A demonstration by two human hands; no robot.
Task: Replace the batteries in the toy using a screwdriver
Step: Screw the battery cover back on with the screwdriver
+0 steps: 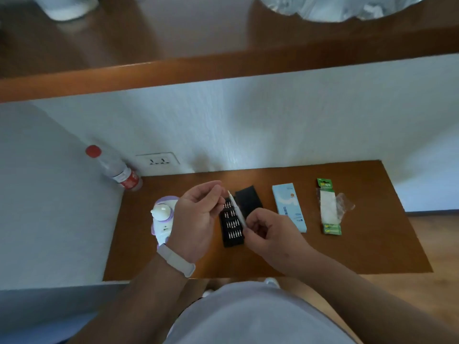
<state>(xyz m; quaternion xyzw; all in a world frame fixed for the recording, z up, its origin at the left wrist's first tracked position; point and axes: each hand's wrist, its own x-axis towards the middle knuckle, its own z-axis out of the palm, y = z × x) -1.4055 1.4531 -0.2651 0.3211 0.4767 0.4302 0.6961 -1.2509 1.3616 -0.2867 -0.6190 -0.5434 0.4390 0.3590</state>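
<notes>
A white and purple toy (162, 217) lies on the brown table (372, 244) at the left, partly behind my left wrist. My right hand (265, 229) grips the lower end of a slim silver screwdriver (237, 209), which points up and to the left. My left hand (198, 212) has its fingertips pinched right at the screwdriver's tip; whether a bit is between them I cannot tell. Below both hands sits an open black bit case (232, 225) with rows of bits. A green battery pack (329, 207) lies at the right, its clear blister torn.
A light blue box (289, 207) lies between the bit case and the battery pack. A clear bottle with a red cap (114, 167) leans in the back left corner by a wall socket (157, 160). White walls bound the table at the back and left.
</notes>
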